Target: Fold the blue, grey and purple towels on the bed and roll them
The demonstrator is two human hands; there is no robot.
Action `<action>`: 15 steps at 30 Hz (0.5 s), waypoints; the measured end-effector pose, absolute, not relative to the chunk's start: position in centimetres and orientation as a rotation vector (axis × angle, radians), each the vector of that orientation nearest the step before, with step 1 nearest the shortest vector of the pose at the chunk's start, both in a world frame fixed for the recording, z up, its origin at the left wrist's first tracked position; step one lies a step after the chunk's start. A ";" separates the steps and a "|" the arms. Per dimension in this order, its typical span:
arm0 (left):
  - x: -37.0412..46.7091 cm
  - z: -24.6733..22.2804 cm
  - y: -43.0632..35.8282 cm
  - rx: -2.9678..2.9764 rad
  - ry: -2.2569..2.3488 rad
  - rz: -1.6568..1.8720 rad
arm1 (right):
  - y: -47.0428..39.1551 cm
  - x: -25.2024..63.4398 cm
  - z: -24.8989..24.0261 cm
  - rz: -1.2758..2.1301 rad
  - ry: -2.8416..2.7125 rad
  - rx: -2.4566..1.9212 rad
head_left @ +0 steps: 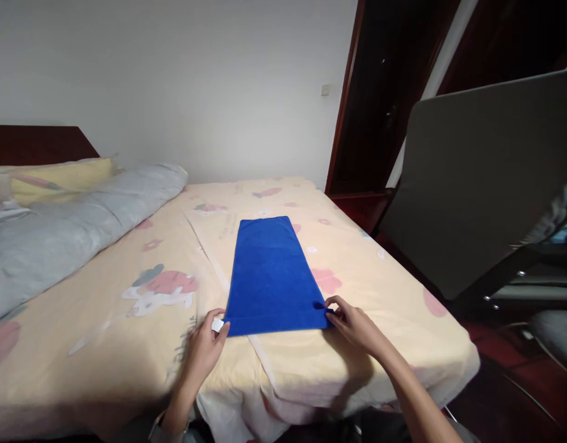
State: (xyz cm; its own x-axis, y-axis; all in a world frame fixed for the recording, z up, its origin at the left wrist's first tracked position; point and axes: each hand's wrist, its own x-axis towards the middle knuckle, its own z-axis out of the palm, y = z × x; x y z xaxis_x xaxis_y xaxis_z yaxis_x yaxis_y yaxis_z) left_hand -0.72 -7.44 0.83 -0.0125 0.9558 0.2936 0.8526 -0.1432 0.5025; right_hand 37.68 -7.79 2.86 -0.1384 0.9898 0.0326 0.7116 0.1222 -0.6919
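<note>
A blue cloth (271,271) lies flat on the bed, long and narrow, with a folded strip along its near edge. My left hand (207,344) pinches the near left corner, where a small white tag (217,324) sticks out between the fingers. At the near right corner, my right hand (352,323) pinches the folded edge between thumb and fingers, and the cloth puckers slightly there.
The bed (246,369) has a yellow patterned sheet. A rolled grey quilt (80,221) and a yellow pillow (75,178) are on the left. A large dark grey panel (481,172) stands to the right, beyond the bed's edge.
</note>
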 end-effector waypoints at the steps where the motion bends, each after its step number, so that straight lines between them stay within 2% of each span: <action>1: -0.7 0.9 -7.6 2.084 1.934 0.879 | -7.9 37.8 2.9 0.742 -1.914 -1.641; 11: -0.7 -0.1 -7.7 2.195 2.004 0.646 | -7.7 37.8 1.7 0.675 -2.023 -1.866; 15: -0.7 0.3 -8.2 2.276 2.066 0.673 | -7.6 37.9 1.3 0.497 -2.115 -1.900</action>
